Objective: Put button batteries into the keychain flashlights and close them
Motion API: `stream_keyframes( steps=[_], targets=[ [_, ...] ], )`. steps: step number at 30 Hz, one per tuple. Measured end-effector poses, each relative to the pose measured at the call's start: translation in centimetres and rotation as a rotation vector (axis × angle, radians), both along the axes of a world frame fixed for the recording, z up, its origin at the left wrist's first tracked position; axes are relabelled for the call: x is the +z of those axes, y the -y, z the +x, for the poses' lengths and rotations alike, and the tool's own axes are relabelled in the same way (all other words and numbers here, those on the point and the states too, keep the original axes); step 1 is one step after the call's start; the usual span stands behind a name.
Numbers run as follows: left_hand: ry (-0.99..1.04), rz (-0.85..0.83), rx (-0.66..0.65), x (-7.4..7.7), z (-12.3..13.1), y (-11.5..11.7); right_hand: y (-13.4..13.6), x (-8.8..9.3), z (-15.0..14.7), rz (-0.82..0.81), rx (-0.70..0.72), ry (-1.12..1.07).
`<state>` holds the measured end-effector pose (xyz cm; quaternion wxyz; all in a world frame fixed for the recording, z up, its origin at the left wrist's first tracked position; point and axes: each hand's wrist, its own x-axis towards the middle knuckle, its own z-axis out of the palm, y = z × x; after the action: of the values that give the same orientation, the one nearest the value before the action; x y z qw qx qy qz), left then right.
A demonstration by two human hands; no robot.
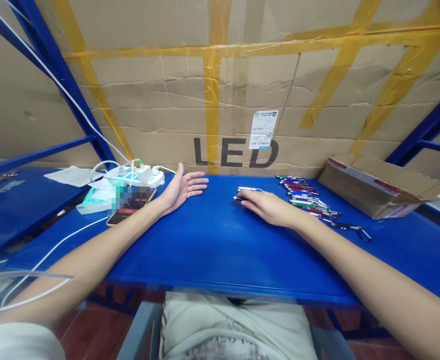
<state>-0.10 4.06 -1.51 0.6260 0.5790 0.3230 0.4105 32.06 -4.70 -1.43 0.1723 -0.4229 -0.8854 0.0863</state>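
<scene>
My left hand (pixel 180 192) rests at the back left of the blue table, palm turned inward, fingers stretched out and holding nothing. My right hand (pixel 267 206) lies palm down near the middle, its fingers closed over a dark keychain flashlight (pixel 237 198), of which only the shiny end shows. Just behind those fingers lies a silver keychain flashlight (pixel 247 189). To the right of the hand is a row of several slim metal keychain flashlights (pixel 304 196) in various colours. A black one with a carabiner clip (pixel 349 226) is at the row's near end.
An open cardboard box (pixel 373 192) stands on the right of the blue table (pixel 212 245). At left are a phone (pixel 139 202), a white power strip (pixel 155 178) with cables and a plastic packet (pixel 95 197). A large carton (pixel 159 110) walls off the back.
</scene>
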Motion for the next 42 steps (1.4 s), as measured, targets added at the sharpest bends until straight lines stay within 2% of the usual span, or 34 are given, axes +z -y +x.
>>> stream_keyframes(
  steps=[3,6,9,12,15,21,28,33,37,42],
  targets=[
    [-0.112,0.119,0.074,-0.5,0.3,0.1,0.3,0.3,-0.6,-0.04,0.006,-0.086],
    [-0.276,0.375,0.072,-0.7,1.0,1.1,0.8,0.8,-1.6,-0.115,0.009,-0.146],
    [-0.417,0.604,-0.02,-0.4,1.9,3.0,1.4,0.9,-2.7,-0.154,0.023,-0.197],
    [-0.475,0.696,-0.131,0.1,2.8,4.6,1.7,0.6,-3.5,-0.191,0.034,-0.267],
    [-0.498,0.716,-0.118,0.4,3.1,5.0,1.8,0.4,-3.7,-0.21,0.047,-0.326],
    [-0.524,0.709,-0.017,0.2,2.4,4.3,1.5,1.2,-2.5,-0.109,-0.034,-0.278],
    [-0.558,0.721,-0.036,0.3,2.4,4.7,1.4,1.1,-2.0,0.061,0.018,-0.173],
    [-0.539,0.647,-0.059,0.1,2.4,4.7,1.5,0.9,-1.9,0.166,0.047,-0.055],
    [-0.54,0.636,-0.083,-0.3,2.3,4.5,1.8,1.1,-1.9,0.146,0.07,-0.068],
    [-0.561,0.709,-0.09,-0.3,2.1,4.4,2.0,1.2,-2.2,0.092,0.106,-0.132]
  ],
)
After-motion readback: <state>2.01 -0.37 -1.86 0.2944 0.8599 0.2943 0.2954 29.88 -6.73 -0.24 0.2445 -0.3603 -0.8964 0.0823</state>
